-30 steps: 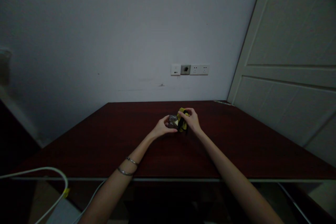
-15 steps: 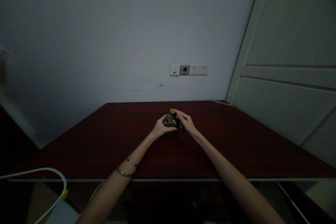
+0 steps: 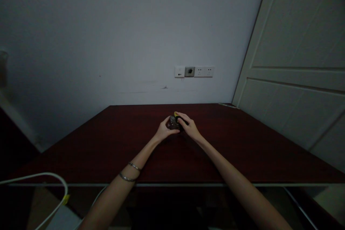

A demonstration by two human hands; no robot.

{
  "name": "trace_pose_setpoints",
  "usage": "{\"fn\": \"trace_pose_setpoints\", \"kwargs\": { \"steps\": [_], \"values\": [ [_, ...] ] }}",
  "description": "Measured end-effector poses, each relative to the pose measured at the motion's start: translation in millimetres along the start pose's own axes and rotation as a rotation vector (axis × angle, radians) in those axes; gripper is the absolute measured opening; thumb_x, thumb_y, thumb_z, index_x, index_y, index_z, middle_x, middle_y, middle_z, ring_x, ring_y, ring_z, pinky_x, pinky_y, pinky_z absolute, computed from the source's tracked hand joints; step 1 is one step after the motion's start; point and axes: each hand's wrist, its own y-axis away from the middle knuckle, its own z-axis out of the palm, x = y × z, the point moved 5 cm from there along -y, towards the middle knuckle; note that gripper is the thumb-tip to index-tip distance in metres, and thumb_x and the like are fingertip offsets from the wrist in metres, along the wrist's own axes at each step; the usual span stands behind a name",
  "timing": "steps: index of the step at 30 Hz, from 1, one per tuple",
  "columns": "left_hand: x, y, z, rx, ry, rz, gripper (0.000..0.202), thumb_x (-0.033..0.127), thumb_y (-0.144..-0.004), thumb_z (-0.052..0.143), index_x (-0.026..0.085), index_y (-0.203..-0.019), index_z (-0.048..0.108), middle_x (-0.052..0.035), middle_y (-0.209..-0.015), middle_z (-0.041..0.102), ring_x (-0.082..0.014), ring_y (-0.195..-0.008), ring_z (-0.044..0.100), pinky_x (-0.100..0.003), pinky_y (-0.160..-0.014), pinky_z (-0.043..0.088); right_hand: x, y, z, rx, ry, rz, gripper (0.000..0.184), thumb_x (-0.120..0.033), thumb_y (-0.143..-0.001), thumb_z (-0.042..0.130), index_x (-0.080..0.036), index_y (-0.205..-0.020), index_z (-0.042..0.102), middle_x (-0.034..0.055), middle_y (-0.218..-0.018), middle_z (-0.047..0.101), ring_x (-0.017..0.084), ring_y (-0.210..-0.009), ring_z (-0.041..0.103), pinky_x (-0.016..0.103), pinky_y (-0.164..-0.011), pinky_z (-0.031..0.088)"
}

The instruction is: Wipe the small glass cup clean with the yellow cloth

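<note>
Both my hands meet at the middle of a dark red table (image 3: 107, 143). My left hand (image 3: 163, 131) pinches a small grey shiny object (image 3: 173, 123) from the left, fingers curled round it. My right hand (image 3: 189, 126) lies over a yellow and black piece (image 3: 176, 114) joined to that object, fingers closed down on it so only a yellow tip shows. Two thin bracelets (image 3: 130, 171) sit on my left forearm. What the small thing is I cannot make out in the dim light.
A white wall with a row of sockets (image 3: 194, 71) stands behind the table. A white panelled door (image 3: 296, 61) is at the right. A white cable (image 3: 51, 181) loops below the table's front edge at the left.
The yellow and black piece, spread out beside the grey object a second ago, has been folded in against it. My right hand has moved left and covers most of it.
</note>
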Motion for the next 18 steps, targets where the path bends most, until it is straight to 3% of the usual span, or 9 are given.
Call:
{"fn": "trace_pose_setpoints", "kwargs": {
  "steps": [3, 6, 10, 14, 18],
  "values": [
    [4.4, 3.2, 6.0, -0.059, -0.011, -0.008, 0.073, 0.021, -0.046, 0.081, 0.014, -0.112, 0.051, -0.01, -0.108, 0.06, -0.0223, -0.096, 0.058, -0.035, -0.084, 0.047, 15.7, -2.6, -3.6, 0.007, -0.088, 0.172, 0.044, -0.05, -0.081, 0.048, -0.026, -0.116, 0.057, 0.002, -0.12, 0.059, 0.02, -0.115, 0.05, 0.041, -0.103, 0.033],
    [8.0, 3.8, 7.8, -0.072, 0.002, 0.001, 0.07, 0.021, -0.047, 0.081, 0.014, -0.11, 0.052, -0.0092, -0.108, 0.06, -0.0217, -0.096, 0.058, -0.034, -0.084, 0.047, 19.6, -1.8, -2.9, 0.032, -0.139, 0.216, 0.046, -0.053, -0.08, 0.046, -0.026, -0.117, 0.056, 0.0008, -0.12, 0.059, 0.02, -0.114, 0.051, 0.04, -0.102, 0.035],
    [8.2, 1.5, 5.1, -0.029, 0.04, 0.003, 0.063, 0.021, -0.051, 0.079, 0.014, -0.108, 0.053, -0.0075, -0.105, 0.061, -0.0194, -0.093, 0.059, -0.033, -0.087, 0.045, 1.9, 2.3, -0.4, 0.039, -0.081, 0.058, 0.043, -0.047, -0.082, 0.046, -0.024, -0.118, 0.055, 0.0018, -0.125, 0.055, 0.018, -0.118, 0.047, 0.037, -0.104, 0.032],
    [6.8, -0.5, 2.5, 0.006, 0.068, 0.0, 0.065, 0.02, -0.051, 0.078, 0.013, -0.11, 0.052, -0.0072, -0.105, 0.061, -0.0192, -0.093, 0.059, -0.033, -0.088, 0.044, -23.1, 8.7, 0.7, -0.047, 0.055, -0.134, 0.038, -0.04, -0.082, 0.05, -0.026, -0.117, 0.056, 0.0011, -0.129, 0.051, 0.018, -0.123, 0.042, 0.036, -0.107, 0.028],
    [10.0, 0.3, 3.5, -0.012, 0.01, 0.024, 0.066, 0.022, -0.051, 0.078, 0.014, -0.112, 0.053, -0.0073, -0.106, 0.061, -0.0206, -0.094, 0.059, -0.034, -0.088, 0.044, -28.5, 10.4, -0.1, -0.115, 0.119, -0.161, 0.038, -0.038, -0.08, 0.053, -0.028, -0.116, 0.057, 0.0007, -0.129, 0.051, 0.02, -0.124, 0.04, 0.04, -0.107, 0.027]
  ]
}}
